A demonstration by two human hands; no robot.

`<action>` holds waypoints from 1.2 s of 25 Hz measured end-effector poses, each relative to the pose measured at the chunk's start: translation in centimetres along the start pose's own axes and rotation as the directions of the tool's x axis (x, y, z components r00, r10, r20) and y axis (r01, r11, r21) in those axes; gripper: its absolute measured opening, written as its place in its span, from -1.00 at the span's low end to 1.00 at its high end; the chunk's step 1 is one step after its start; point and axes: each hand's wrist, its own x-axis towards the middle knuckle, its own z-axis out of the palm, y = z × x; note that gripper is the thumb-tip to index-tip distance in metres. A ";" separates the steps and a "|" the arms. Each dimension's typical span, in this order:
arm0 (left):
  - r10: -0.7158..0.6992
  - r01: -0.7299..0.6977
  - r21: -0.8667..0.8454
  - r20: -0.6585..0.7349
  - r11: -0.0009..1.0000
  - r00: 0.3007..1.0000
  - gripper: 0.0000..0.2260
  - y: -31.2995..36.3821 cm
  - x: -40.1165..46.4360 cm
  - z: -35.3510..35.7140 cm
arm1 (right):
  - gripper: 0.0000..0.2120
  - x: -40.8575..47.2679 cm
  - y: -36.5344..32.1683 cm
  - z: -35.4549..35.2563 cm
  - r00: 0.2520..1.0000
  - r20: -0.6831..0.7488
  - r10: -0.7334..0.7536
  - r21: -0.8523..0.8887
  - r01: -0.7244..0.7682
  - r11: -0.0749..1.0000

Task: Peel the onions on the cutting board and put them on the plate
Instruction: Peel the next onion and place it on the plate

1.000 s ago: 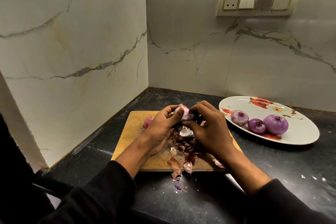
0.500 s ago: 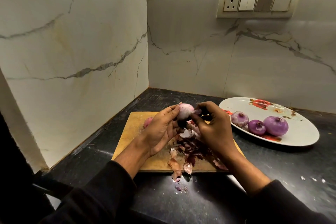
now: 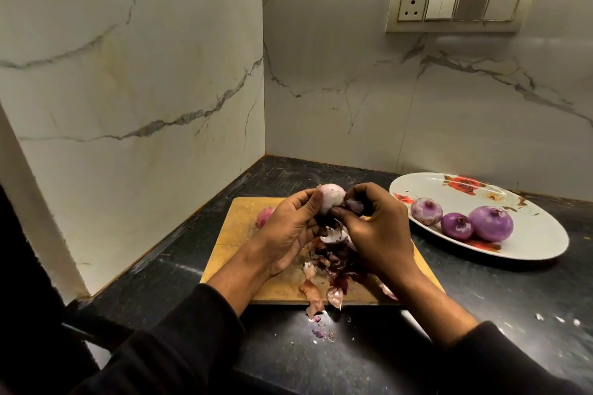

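Peeling step in hand: onion 4 of 5

Loose skins (image 3: 333, 263) are heaped on the near cutting board (image 3: 237, 234). Above it, the onion (image 3: 332, 200) is gripped by the left hand (image 3: 288, 234); a skin flap is pinched by the right hand (image 3: 375, 228). Next, the flap must be pulled off. 1 unpeeled onion (image 3: 265, 215) lies far-left on the board; 3 peeled onions (image 3: 462, 221) rest on the plate (image 3: 529, 247), far right.

We find no words, numbers, labels or brand marks that we can read anywhere; the switch panel (image 3: 462, 8) on the wall bears no lettering that we can make out; the plate (image 3: 529, 234) carries only a painted flower pattern.
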 end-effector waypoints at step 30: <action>0.056 -0.055 -0.014 0.079 0.998 0.995 -0.67 0.5 -0.6 0.3 | -0.60 0.6 0.2 -0.2 0.978 0.155 0.139 0.192 -0.168 0.967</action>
